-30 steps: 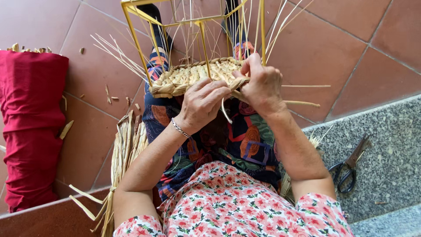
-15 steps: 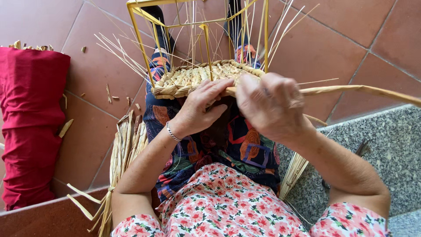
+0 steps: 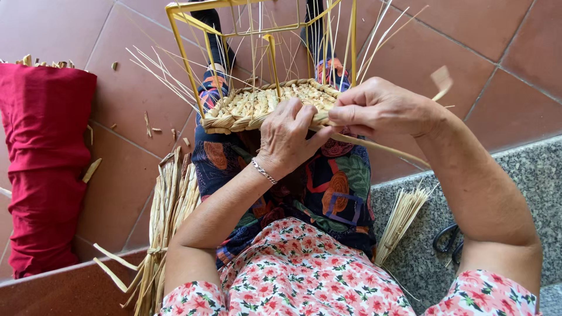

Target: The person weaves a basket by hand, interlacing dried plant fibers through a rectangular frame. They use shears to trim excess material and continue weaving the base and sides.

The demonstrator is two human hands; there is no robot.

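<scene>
Both hands work at a woven straw basket base [image 3: 263,105] resting on the person's lap, inside a yellow wire frame [image 3: 187,64]. Left hand [image 3: 290,137] presses on its near edge, fingers curled on the weave. Right hand [image 3: 380,108], just right of the base, has a clenched grip pinching a straw strand [image 3: 380,149]. Below the base lies a terracotta tile floor [image 3: 117,117]; far left of the base a red cloth bundle [image 3: 41,164], and to the lower right a grey stone step [image 3: 515,169] with scissors [image 3: 448,241].

We note the right hand [image 3: 380,108] has drawn back toward the woven base [image 3: 263,105], its long straw strand [image 3: 380,149] now trailing lower right; scissors [image 3: 448,243] reappear.
</scene>
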